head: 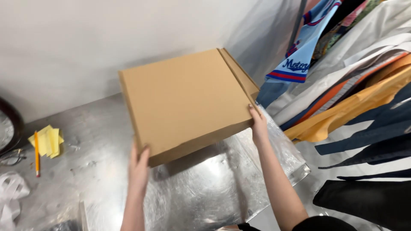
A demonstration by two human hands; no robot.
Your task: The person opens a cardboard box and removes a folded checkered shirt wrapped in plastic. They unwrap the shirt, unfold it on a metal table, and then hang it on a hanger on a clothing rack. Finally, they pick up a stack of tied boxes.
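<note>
Cardboard fills the middle of the frame: a flat, square brown box (188,100), closed, is held up above a shiny metal table (98,141) and tilted so that its far edge sits higher than its near one. The left hand (140,164) grips the near left corner, fingers curled up over the edge with the thumb out of sight beneath, while the right hand (258,124) clasps the near right corner, fingertips pressed on the top face; taking two corners of the same side seems to be what keeps so wide and shallow a box steady. Its folded side flap shows along the right edge, toward the upper centre of the frame. Below the box, at lower centre, a clear plastic bag (274,158) lies flat on the table, partly in the box's shadow. At the left edge sit yellow sticky notes (48,140) with an orange pencil (37,153) laid across them, well apart from the hands. Hanging garments (351,94) crowd the right side, among them a light blue jersey (302,51) at upper right and orange and dark pieces lower down.
</note>
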